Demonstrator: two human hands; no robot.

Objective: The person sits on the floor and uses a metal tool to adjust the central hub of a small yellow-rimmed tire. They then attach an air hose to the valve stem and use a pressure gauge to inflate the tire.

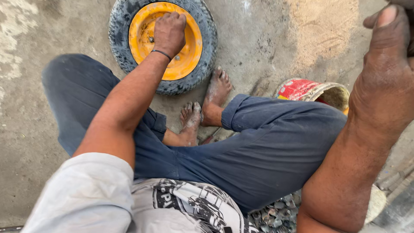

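A small wheel with a black rubber tyre (118, 41) and an orange-yellow rim (140, 30) lies flat on the concrete floor in front of me. My left hand (169, 31) rests on the rim's hub with its fingers curled shut, a thin black band on the wrist. What the fingers close on is hidden under the hand. My right hand (386, 64) is raised close to the camera at the right edge, seen from the back. Its fingers run out of the frame, so their state is hidden. I sit on the floor with my legs crossed and my feet bare.
A red and yellow tin container (315, 91) stands on the floor behind my right knee. A pile of several small metal nuts and bolts (274, 213) lies by my right hip. A patch of sand (321, 30) covers the floor at the upper right.
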